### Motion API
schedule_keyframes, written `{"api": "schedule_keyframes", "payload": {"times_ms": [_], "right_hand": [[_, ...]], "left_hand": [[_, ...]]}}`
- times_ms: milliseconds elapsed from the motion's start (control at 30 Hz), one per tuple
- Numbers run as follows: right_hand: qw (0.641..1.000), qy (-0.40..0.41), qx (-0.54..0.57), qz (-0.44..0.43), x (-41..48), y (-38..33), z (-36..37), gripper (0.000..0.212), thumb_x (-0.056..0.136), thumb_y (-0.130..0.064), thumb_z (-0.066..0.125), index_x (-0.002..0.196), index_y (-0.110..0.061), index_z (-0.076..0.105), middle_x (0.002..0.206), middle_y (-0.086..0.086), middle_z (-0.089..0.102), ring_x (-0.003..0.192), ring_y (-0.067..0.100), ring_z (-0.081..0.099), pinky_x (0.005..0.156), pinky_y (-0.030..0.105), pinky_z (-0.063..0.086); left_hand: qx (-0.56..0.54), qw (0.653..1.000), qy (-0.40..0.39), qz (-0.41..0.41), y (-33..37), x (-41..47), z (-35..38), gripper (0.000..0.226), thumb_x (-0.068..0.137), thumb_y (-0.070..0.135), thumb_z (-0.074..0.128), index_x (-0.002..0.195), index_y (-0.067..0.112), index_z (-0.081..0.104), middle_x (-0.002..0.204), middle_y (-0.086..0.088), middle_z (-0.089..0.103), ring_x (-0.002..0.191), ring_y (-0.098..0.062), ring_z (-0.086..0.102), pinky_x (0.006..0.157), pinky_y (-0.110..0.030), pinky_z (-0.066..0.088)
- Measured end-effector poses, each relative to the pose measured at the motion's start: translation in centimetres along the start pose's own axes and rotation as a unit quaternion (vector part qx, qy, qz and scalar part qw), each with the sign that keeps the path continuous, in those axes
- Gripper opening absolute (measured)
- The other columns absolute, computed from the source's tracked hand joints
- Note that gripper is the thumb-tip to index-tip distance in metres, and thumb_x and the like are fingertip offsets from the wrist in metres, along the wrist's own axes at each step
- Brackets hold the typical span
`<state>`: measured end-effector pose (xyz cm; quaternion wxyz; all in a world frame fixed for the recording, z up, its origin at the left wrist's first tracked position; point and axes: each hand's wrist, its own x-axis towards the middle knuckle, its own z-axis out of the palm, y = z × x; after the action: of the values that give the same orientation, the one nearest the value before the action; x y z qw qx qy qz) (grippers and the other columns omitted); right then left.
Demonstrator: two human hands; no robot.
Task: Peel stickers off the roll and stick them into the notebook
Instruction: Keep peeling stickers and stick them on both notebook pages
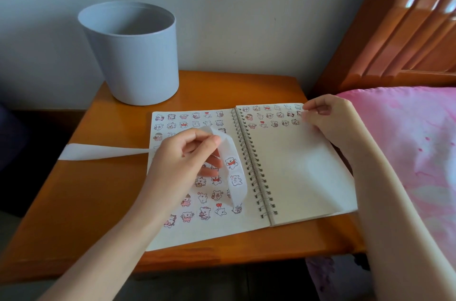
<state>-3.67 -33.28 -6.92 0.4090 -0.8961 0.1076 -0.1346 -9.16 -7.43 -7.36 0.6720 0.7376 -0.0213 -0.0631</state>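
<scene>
Grip of left hand (187, 152) pinching white backing strip of bear stickers (234, 172) above left page.
Open white spiral-bound notebook (296, 165) flat on orange wooden surface (98, 202); strip trails off left; right hand (323, 115) curled at far right page corner, its grip unclear.

bin (133, 54) blocks rear-left (table (93, 202) bare, front-left)

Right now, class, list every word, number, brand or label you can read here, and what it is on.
No text can be read.
Stickers in the notebook: cartoon drawings; any marks too small to read.
Sticker strip: the same.
Grey bin: no label visible.
</scene>
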Motion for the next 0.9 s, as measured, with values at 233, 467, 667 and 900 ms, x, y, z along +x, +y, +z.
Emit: {"api": "schedule_keyframes", "payload": {"times_ms": [233,467,667,900], "right_hand": [[0.981,-0.165,0.067,-0.077,-3.0,-5.9,1.3,0.014,0.090,-0.027,0.061,0.088,-0.014,0.065,0.071,-0.004,0.071,0.056,0.005,0.059,0.048,0.020,0.045],[0.940,-0.325,0.073,-0.079,-5.4,-8.7,2.3,0.019,0.081,-0.028,0.070,0.094,-0.018,0.062,0.082,-0.002,0.074,0.071,0.013,0.069,0.049,0.017,0.045],[0.936,-0.337,0.069,-0.073,-5.6,-8.8,2.5,0.013,0.080,-0.017,0.073,0.091,-0.018,0.067,0.083,-0.002,0.074,0.072,0.013,0.069,0.045,0.014,0.040],[0.948,-0.294,0.104,-0.069,-5.4,-8.6,2.8,0.011,0.078,-0.015,0.074,0.089,-0.015,0.070,0.076,-0.001,0.073,0.060,0.003,0.063,0.043,0.011,0.038]], "left_hand": [[-0.012,1.000,0.025,0.010,0.1,0.2,0.1,0.014,0.090,0.019,0.059,0.096,0.011,0.068,0.076,-0.002,0.071,0.065,-0.013,0.069,0.054,-0.023,0.056],[-0.008,0.999,0.045,0.028,0.2,0.1,-0.1,0.014,0.091,0.019,0.056,0.091,0.010,0.067,0.072,0.002,0.070,0.061,-0.012,0.068,0.052,-0.021,0.056],[-0.022,0.997,0.060,0.037,0.3,0.1,-0.2,0.015,0.093,0.018,0.055,0.093,0.008,0.067,0.075,-0.006,0.070,0.061,-0.014,0.068,0.051,-0.018,0.054],[-0.059,0.997,0.034,0.023,0.2,0.2,-0.1,0.024,0.092,0.025,0.053,0.092,0.006,0.067,0.077,-0.006,0.071,0.067,-0.016,0.069,0.062,-0.027,0.059]]}}
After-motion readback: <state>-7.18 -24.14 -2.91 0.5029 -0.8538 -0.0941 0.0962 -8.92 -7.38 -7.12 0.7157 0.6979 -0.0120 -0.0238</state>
